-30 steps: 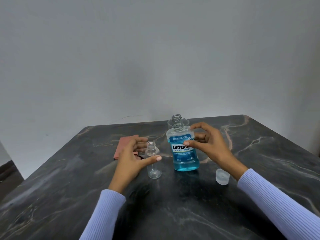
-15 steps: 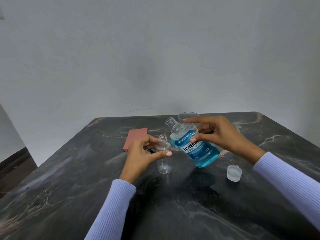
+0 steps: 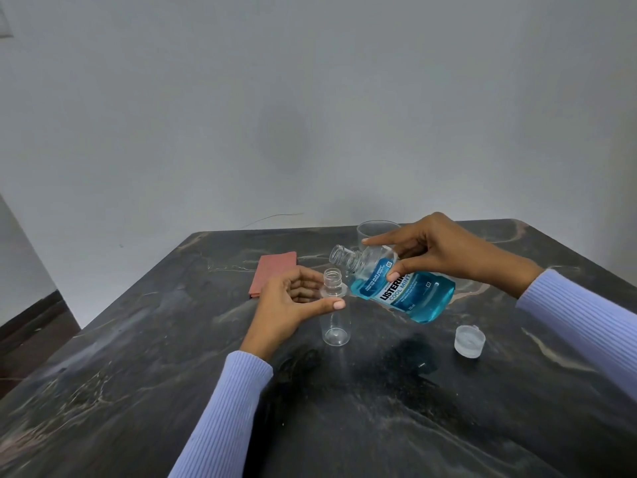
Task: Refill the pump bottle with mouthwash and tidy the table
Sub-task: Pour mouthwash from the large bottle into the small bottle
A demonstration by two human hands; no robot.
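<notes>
A small clear empty bottle (image 3: 335, 326) stands upright on the dark marble table (image 3: 379, 408), its neck open with no pump on it. My left hand (image 3: 293, 301) grips it around the shoulder. My right hand (image 3: 434, 250) holds the uncapped blue mouthwash bottle (image 3: 410, 291) in the air, tilted far to the left. Its open mouth hangs just above and to the right of the small bottle's neck. No liquid is seen flowing. The mouthwash bottle's translucent cap (image 3: 469, 340) lies on the table at the right.
A clear plastic cup (image 3: 374, 231) stands behind the mouthwash bottle near the far edge. A reddish-brown folded cloth (image 3: 274, 274) lies at the back left. The wall rises right behind the table. A small dark item (image 3: 422, 365) lies near the cap.
My right hand lifted the mouthwash bottle off the table and tipped it leftward over the small bottle. My left hand closed around the small bottle's shoulder.
</notes>
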